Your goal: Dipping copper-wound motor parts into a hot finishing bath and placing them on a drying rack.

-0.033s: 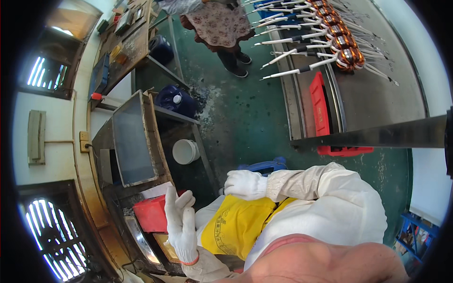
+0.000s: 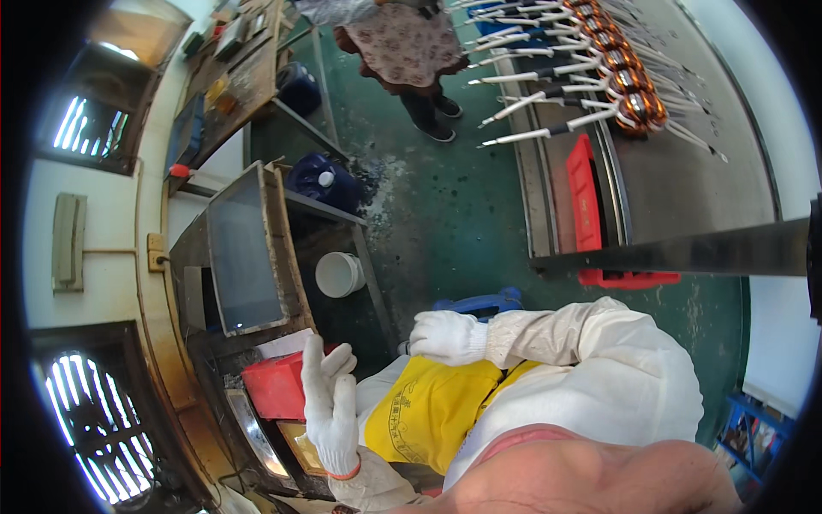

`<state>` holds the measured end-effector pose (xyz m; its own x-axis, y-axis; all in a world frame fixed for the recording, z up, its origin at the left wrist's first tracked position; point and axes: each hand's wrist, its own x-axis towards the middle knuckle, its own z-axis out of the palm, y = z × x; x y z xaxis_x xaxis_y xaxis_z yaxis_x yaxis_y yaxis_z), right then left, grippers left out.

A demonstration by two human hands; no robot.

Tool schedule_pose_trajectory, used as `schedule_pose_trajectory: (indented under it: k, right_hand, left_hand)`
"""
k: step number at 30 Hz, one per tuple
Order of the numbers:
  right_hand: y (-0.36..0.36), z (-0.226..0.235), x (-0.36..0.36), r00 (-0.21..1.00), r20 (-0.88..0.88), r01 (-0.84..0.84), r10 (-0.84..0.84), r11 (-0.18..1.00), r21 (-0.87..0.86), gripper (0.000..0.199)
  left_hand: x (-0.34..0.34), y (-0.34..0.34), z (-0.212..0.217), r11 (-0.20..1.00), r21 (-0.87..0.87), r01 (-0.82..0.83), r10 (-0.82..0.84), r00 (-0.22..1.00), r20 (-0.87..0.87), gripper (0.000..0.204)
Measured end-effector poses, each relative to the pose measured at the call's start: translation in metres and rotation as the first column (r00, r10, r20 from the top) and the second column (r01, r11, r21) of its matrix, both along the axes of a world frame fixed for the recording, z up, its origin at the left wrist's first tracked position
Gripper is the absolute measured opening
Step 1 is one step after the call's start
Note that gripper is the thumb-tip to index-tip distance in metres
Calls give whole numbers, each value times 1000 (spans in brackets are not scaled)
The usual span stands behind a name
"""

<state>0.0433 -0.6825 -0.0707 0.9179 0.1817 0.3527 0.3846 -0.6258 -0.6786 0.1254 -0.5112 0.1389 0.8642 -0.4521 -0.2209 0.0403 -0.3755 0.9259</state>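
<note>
Almost nothing has changed since the previous frame: the view has shifted slightly, while both hands keep their poses, so no object has visibly been taken up. The left hand (image 2: 330, 415), in a white knitted glove with an orange-red cuff, is raised with its fingers loosely parted — its grip is open and appears to hold nothing. Just beside it sits the smooth red box (image 2: 272, 390), apparently plastic; contact cannot be told. The right hand (image 2: 447, 337), also white-gloved, is curled at the edge of the creased yellow cloth apron (image 2: 432, 407); its grip is closed, with nothing visible in it. Well apart, glossy copper-wound coils (image 2: 629, 81) with white-sleeved leads line a dull grey metal tabletop (image 2: 698, 188).
</note>
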Motion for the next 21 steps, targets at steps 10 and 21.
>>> schedule_pose_trajectory:
  k: [10,21]
  right_hand:
    - [-64,39,3,999,13,35,-35,999,-1,17]
    - [-63,39,-11,998,9,68,-68,998,15,18]
  left_hand:
    - [16,-20,49,974,-218,67,-7,964,265,62]
    - [42,-38,102,892,-419,170,167,737,655,60]
